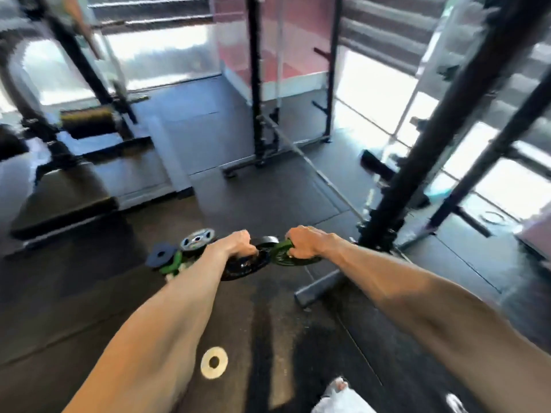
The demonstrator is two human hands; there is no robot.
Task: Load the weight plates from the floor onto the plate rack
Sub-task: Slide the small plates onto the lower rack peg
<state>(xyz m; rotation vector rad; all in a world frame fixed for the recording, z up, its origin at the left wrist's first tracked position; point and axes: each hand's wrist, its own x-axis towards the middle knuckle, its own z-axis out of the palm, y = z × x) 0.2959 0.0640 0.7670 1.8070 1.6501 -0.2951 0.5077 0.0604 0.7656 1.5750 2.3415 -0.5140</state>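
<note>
In the head view, the task looked to be at an early stage. Several plates lay on the dark floor (119,293): a grey plate (198,239), a bluish plate (161,256) and a second green one (176,260) lay close together just to the left of the hands, a small black plate (266,240) showed between the hands, and a pale ring plate (214,362) lay apart from them, near the person's feet. I saw no plate hanging on any peg, although the picture was blurred and part of the black frame (417,162) on the right was outside the view, so I judged that nearly all the loading was left to do. Which frame served as the plate rack I could not say with certainty; this right one stood nearest. Both arms were stretched forward and down. The left hand (235,244) had its fingers curled tightly round the edge of a black plate (247,268), which was tilted. The right hand (307,242) was closed in the same way round the rim of a green plate (281,256). The two plates were just beside each other, perhaps touching. Whether they were already off the floor I could not tell. A barbell (310,162) lay on the floor further away.
</note>
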